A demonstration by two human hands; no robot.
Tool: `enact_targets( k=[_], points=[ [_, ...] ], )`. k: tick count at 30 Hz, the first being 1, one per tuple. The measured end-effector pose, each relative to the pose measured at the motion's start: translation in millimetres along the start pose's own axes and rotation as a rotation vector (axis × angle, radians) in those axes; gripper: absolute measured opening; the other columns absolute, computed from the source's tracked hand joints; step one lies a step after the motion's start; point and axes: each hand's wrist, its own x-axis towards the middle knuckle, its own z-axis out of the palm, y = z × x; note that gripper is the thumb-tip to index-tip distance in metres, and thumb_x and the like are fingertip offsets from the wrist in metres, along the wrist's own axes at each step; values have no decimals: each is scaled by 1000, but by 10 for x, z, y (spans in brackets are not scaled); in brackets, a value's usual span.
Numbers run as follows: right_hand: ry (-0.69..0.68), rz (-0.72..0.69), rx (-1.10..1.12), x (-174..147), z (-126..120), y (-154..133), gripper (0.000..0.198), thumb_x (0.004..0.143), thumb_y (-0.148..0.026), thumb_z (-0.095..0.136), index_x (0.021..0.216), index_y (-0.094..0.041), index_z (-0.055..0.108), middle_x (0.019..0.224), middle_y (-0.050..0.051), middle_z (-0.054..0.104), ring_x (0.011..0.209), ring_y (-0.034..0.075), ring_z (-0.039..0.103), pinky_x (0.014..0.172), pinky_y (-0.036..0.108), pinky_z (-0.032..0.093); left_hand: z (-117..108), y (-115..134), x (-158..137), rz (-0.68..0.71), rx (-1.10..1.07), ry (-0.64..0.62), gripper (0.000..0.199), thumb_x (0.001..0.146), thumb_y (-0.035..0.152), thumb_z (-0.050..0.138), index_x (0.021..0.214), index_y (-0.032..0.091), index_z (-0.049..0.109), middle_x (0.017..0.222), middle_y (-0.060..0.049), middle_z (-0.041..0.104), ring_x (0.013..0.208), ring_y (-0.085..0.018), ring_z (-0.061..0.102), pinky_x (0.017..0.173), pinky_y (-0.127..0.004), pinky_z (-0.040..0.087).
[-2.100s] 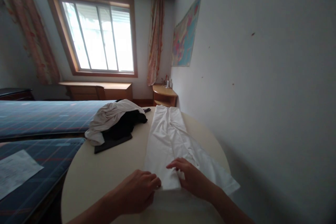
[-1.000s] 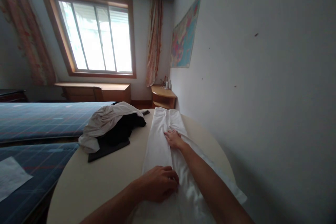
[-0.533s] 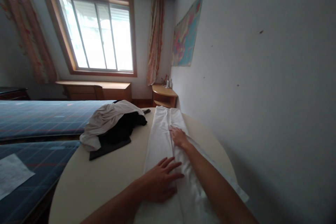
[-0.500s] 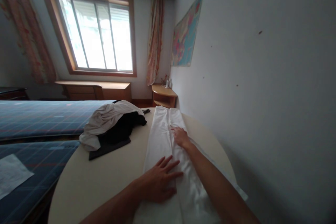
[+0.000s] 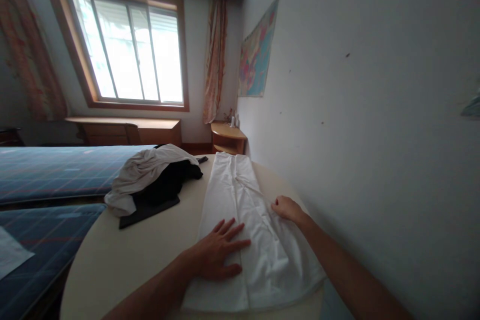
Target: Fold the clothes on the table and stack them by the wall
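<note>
A long white garment [image 5: 225, 200], folded lengthwise, lies over a round cream table [image 5: 123, 260]; its exact kind does not show. My left hand [image 5: 219, 252] rests flat on its near half, fingers spread. On the right, my right hand [image 5: 288, 208] is closed around the garment's side edge, which is drawn out toward the wall. Creases run across the fabric between both hands, and the near right part fans out wide to the table's edge.
Left on the table sits a heap of grey-white cloth [image 5: 129, 175] and black cloth [image 5: 161, 185]. Blue plaid mattresses [image 5: 67, 172] stand beyond the table's left side, with a white sheet [image 5: 13, 255] on one. A bare wall [image 5: 348, 170] rises close on the right.
My right hand has moved right and nearer, from lying on the garment to gripping its edge, and that side has spread outward. My left hand stays flat. The view has turned slightly right.
</note>
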Motion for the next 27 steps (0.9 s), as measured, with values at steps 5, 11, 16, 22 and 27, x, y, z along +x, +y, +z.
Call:
enact_targets(
  k=[5,11,16,22,27],
  points=[
    [32,-72,56,-206,-230,-116,27,91,-32,52,103,-15,68,99,14,72,91,22,66,73,27,41,-10,0,-16,3,-32,22,68,80,42,68,142,33,43,159,-8,29,147,-38,19,115,-63,20],
    [-121,-434,425,-471,-412,-504,50,80,-28,66,125,-13,55,80,1,65,69,14,58,62,23,40,-54,47,-17,80,-92,117,31,76,22,65,106,25,58,133,-4,58,139,-26,38,117,-46,28],
    [-284,-518,397,-645,-275,-685,63,75,-18,67,136,-15,47,95,2,65,73,11,56,67,22,42,-41,17,-15,105,-123,172,30,70,13,62,98,26,60,110,-3,65,124,-21,51,111,-37,36],
    [-315,-554,279,-744,-176,-756,59,81,-21,63,137,-15,47,95,5,69,83,16,61,75,25,44,-61,14,-4,131,-128,181,25,69,10,57,90,24,59,104,-3,64,113,-21,54,104,-34,41],
    [-493,-474,427,-768,-241,-816,54,92,-32,52,141,-14,42,93,5,68,69,12,60,62,22,45,-108,30,-28,149,-128,270,27,67,4,50,86,22,54,90,-3,63,96,-19,57,94,-33,45]
  ],
)
